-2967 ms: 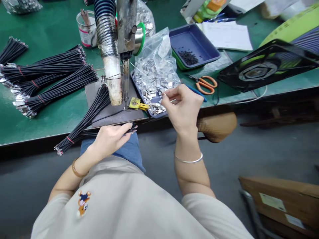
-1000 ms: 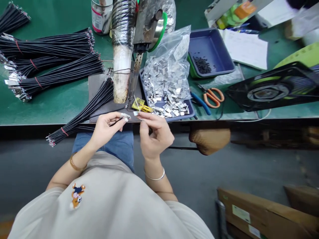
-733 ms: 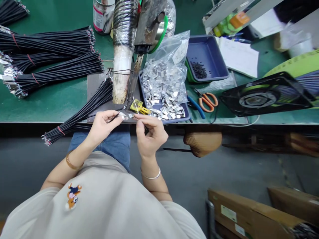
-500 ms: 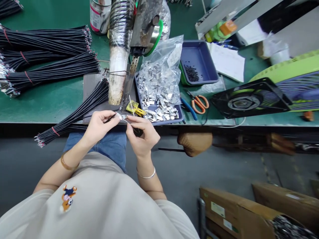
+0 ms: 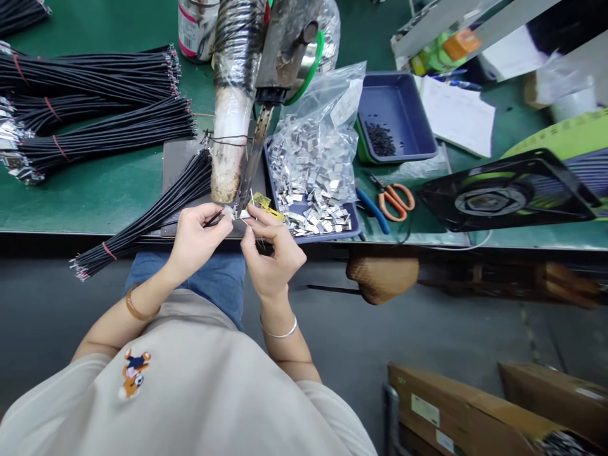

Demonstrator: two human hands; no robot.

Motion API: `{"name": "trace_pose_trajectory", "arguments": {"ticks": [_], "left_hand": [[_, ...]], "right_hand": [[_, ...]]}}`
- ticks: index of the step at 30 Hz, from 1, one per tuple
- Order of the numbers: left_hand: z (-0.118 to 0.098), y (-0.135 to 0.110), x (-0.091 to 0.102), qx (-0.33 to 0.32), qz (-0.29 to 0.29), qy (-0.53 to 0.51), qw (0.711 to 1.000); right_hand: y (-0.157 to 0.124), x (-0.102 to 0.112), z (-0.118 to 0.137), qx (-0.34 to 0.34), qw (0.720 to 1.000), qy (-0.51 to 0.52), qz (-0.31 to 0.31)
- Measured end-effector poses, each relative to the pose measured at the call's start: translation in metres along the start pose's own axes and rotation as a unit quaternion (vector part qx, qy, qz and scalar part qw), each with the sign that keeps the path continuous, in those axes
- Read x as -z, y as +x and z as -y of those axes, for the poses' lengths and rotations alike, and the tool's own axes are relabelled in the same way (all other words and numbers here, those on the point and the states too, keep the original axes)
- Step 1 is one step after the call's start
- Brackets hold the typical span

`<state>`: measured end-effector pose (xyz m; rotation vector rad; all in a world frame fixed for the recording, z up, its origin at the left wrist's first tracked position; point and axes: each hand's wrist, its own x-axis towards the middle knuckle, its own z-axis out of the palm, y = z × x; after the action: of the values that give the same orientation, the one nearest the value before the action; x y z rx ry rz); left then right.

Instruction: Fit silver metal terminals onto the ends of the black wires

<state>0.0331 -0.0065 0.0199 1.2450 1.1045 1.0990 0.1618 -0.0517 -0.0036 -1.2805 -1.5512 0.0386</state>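
Observation:
My left hand (image 5: 202,231) is closed in a pinch on a black cable (image 5: 215,217), near a small shiny metal piece at its end. My right hand (image 5: 273,250) is closed too, its thumb and fingers pinching a thin silvery wire (image 5: 252,197). Both sets of fingertips almost meet at the bench edge, just below the narrow metal tip of a mounted tool (image 5: 256,149). Beside that tool hangs a plastic-wrapped tube (image 5: 228,139) with a scorched lower end. A yellow item (image 5: 268,208) lies right behind my right fingers. The exact contact at the cable end is too small to make out.
A loose bundle of black cables (image 5: 156,202) overhangs the bench edge; tied bundles (image 5: 109,136) lie at left. Right are a tray of metal clips (image 5: 318,218), a blue bin (image 5: 420,120), orange-handled scissors (image 5: 396,202) and a black fan (image 5: 494,196). Cardboard boxes (image 5: 451,405) stand below.
The view has shifted slightly, so the bench items sit further right. Both hands have brought the cable end closer under the tool tip, and their grips look unchanged.

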Motion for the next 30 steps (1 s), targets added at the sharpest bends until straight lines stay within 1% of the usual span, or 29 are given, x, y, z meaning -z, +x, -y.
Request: {"name": "trace_pose_trajectory", "arguments": {"ticks": [7, 11, 15, 23, 30], "left_hand": [[-0.0014, -0.0027, 0.0011, 0.003, -0.003, 0.007, 1.000], [0.0016, -0.0042, 0.0010, 0.019, 0.007, 0.023, 1.000], [0.0030, -0.0051, 0.0007, 0.033, 0.003, 0.023, 0.999], [-0.0014, -0.0061, -0.0020, 0.009, -0.007, 0.031, 0.999], [-0.0046, -0.0075, -0.0028, -0.014, -0.018, 0.041, 0.999]], "right_hand": [[0.0027, 0.0023, 0.0059, -0.011, 1.000, 0.019, 0.007], [0.0011, 0.0051, 0.0046, -0.030, 0.999, 0.024, 0.013], [0.0001, 0.0062, 0.0020, -0.031, 0.999, 0.018, 0.015], [0.0018, 0.0052, 0.0020, -0.011, 1.000, -0.011, 0.011], [0.0067, 0.0037, 0.0041, 0.009, 1.000, -0.010, 0.008]]}}
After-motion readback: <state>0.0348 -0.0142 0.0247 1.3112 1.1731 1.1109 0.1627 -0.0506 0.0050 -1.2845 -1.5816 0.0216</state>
